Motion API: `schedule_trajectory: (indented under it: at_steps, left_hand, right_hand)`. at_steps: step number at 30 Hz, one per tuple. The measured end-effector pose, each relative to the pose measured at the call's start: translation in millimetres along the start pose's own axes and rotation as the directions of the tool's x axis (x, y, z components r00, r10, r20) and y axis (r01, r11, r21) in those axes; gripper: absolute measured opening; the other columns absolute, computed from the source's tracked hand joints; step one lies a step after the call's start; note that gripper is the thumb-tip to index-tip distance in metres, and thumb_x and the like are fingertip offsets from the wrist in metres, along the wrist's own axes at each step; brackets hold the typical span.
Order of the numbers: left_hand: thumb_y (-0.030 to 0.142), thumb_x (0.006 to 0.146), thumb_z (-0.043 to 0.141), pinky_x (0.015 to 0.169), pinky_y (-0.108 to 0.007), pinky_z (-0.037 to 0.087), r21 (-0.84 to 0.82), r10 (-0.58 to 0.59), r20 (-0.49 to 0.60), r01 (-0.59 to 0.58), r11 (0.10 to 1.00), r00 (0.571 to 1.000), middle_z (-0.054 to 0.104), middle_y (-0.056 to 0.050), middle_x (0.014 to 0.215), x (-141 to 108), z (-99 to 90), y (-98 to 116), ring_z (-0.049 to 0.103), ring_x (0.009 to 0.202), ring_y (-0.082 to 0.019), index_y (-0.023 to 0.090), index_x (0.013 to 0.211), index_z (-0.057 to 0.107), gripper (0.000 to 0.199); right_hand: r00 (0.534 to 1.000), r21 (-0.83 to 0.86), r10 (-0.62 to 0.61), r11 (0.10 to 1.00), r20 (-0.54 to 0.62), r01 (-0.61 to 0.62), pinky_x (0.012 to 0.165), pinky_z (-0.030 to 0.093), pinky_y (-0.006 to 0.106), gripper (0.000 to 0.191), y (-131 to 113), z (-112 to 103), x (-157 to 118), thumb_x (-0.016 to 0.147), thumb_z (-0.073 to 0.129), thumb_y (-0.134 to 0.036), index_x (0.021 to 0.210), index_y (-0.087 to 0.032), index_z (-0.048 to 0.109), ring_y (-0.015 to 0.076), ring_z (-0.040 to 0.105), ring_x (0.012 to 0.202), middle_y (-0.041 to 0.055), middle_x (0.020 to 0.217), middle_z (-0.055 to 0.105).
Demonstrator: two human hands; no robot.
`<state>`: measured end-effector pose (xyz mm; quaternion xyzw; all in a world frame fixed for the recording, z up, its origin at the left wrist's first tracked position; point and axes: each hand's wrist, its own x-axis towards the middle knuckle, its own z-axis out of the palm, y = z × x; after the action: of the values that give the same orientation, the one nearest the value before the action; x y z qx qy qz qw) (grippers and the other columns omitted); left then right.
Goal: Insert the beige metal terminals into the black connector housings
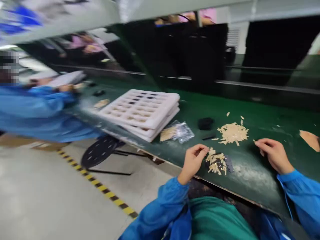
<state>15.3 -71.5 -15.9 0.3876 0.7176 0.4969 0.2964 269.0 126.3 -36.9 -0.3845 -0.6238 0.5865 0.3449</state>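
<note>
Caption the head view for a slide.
Left hand at a small pile of beige pieces, right hand beside a larger pile.

The person wears blue sleeves and a green garment.

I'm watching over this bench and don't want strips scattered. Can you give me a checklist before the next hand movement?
1. Large heap of thin beige strips near the hands: ok, on the green tabletop.
2. All strips gathered: not ok, a few lie apart just beyond the heap.
3. Bare left hand beside the smaller pile of beige strips: ok, fingertips at its edge.
4. Left hand's grip loaded: cannot tell.
5. Bare right hand holding something: cannot tell, though a tiny pale piece seems to show at its fingertips.
6. White slotted trays squarely stacked: not ok, layers look offset.
</note>
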Motion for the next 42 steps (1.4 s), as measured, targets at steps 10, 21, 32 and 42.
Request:
schedule_trajectory:
  at_steps: [10, 21, 32, 42]
  left_hand:
    - [0.030, 0.091, 0.073, 0.096, -0.040, 0.043, 0.237, 0.267, 0.808, -0.704, 0.670, 0.526, 0.063, -0.009, 0.114, 43.1, 14.5, 51.7, 0.057, 0.107, -0.027, 0.021, 0.109, 0.071, 0.021]
    - [0.032, 0.105, 0.044, 0.072, -0.030, 0.040, 0.078, 0.241, 0.752, -0.447, 0.891, 0.613, 0.059, -0.002, 0.085, 63.6, 35.0, 66.9, 0.054, 0.077, -0.020, 0.022, 0.098, 0.054, 0.016]
    - [0.043, 0.098, 0.056, 0.053, -0.023, 0.040, -0.402, 0.045, 0.630, 0.276, 0.873, 0.776, 0.060, -0.001, 0.089, 70.4, 40.1, 44.0, 0.049, 0.056, -0.009, 0.019, 0.159, 0.025, 0.072]
    - [0.032, 0.098, 0.055, 0.055, -0.022, 0.048, -0.382, -0.044, 0.656, 0.382, 0.842, 0.753, 0.064, -0.001, 0.092, 51.5, 36.0, 46.5, 0.063, 0.058, -0.011, 0.023, 0.141, 0.034, 0.048]
  right_hand:
    - [0.986, 0.164, 0.160, 0.975, -0.054, -0.149, 0.043, 0.035, 0.024, 0.032, -9.4, -1.2, -7.1, 0.063, 0.092, -0.044, 0.069, -0.017, 0.077, 0.0117, 0.047, 0.045, 0.0016, 0.058, 0.062]
    - [0.964, 0.233, 0.191, 0.962, -0.187, -0.145, 0.042, 0.033, 0.022, 0.034, -23.5, 16.5, -10.6, 0.063, 0.091, -0.045, 0.067, -0.015, 0.074, 0.0097, 0.043, 0.044, -0.0005, 0.055, 0.059]
    - [0.967, 0.217, 0.128, 0.973, -0.221, -0.080, 0.054, 0.041, 0.025, 0.014, -59.2, 87.2, -15.0, 0.074, 0.082, -0.031, 0.070, -0.019, 0.077, 0.0134, 0.052, 0.057, 0.0024, 0.070, 0.069]
    - [0.954, 0.281, 0.263, 0.935, -0.147, -0.215, 0.049, 0.045, 0.023, 0.022, -53.3, 98.5, -22.6, 0.078, 0.083, -0.034, 0.068, -0.018, 0.072, 0.0143, 0.057, 0.052, 0.0022, 0.058, 0.066]
